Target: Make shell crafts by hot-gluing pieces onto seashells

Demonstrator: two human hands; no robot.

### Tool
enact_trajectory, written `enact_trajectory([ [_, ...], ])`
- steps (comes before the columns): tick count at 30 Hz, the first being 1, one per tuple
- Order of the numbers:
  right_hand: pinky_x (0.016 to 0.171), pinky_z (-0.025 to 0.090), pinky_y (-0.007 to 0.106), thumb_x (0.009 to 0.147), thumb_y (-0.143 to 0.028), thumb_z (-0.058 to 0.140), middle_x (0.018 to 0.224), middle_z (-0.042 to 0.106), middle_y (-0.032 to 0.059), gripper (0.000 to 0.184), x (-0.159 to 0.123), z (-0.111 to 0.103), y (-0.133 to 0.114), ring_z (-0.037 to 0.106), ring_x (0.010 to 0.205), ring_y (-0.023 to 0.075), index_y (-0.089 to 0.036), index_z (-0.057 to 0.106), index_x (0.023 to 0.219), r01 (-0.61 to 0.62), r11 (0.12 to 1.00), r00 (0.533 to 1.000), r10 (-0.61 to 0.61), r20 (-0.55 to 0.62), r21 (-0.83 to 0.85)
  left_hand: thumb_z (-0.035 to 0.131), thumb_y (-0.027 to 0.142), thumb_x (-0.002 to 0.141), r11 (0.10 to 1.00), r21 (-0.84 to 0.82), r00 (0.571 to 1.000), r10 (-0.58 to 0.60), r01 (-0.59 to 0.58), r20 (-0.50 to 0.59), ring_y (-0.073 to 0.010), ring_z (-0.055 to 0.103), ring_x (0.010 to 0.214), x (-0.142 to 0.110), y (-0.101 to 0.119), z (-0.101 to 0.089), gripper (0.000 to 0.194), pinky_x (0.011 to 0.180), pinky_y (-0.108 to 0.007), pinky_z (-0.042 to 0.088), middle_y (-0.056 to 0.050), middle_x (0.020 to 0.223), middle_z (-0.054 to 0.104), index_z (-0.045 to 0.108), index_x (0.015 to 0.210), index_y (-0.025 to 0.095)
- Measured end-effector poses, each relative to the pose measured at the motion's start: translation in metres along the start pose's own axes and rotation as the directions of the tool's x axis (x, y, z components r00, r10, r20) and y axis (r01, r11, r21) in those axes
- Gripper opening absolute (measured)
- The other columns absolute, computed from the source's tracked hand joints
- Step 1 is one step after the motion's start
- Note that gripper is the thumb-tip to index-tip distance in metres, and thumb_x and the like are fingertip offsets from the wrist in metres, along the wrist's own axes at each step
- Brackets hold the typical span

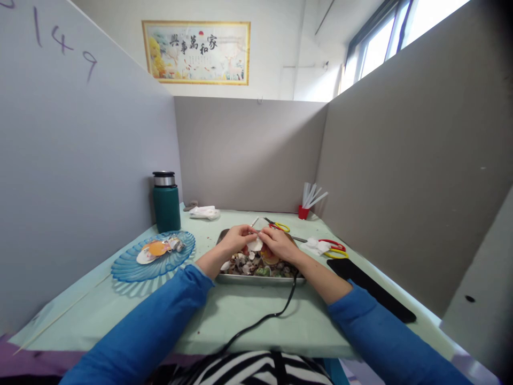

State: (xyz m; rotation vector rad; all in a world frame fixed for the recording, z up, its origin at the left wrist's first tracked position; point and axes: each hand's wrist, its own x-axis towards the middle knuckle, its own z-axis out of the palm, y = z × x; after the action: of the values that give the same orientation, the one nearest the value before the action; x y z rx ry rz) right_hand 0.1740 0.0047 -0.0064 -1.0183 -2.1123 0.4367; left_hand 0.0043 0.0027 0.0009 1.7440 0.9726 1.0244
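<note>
And there your left hand [236, 240] and right hand [280, 246] meet over the metal tray [256, 280], both pinched nearly closed on a white shell [255, 245]! Small shells [251, 264] crowd below.

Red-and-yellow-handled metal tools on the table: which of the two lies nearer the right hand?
The red-and-yellow-handled metal tool just beyond the right hand; the other tool lies farther right, by the crumpled white tissue.
</note>
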Motion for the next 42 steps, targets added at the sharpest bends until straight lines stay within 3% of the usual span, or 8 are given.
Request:
enact_trajectory([
  [20, 0.051, 0.035, 0.019, 0.089, -0.032, 0.039, 0.057, 0.057, -0.0017, 0.028, 0.0003, 0.0007, 0.0010, 0.053, 0.053, 0.0099, -0.017, 0.049, 0.067, -0.010, 1.000, 1.000, 0.009, 0.012, 0.020, 0.061, 0.031, 0.074, 1.000, 0.014, 1.000, 0.001, -0.001, -0.005, -0.0051, 0.049, 0.035, 0.0016, -0.0030, -0.0006, 0.024, 0.036, -0.017, 0.038, 0.004, 0.062, 0.055, 0.055, 0.086, 0.012],
  [42, 0.048, 0.039, 0.019, 0.082, -0.020, 0.041, 0.056, 0.059, -0.0021, 0.015, 0.0000, 0.0009, 0.0036, 0.054, 0.048, 0.0097, -0.017, 0.052, 0.073, -0.066, 0.994, 0.997, 0.061, 0.054, 0.091, 0.060, 0.028, 0.073, 1.000, 0.009, 1.000, -0.015, 0.015, -0.012, -0.0058, 0.049, 0.035, -0.0024, 0.0041, 0.0018, 0.020, 0.035, -0.017, 0.038, 0.003, 0.058, 0.056, 0.055, 0.084, 0.012],
])
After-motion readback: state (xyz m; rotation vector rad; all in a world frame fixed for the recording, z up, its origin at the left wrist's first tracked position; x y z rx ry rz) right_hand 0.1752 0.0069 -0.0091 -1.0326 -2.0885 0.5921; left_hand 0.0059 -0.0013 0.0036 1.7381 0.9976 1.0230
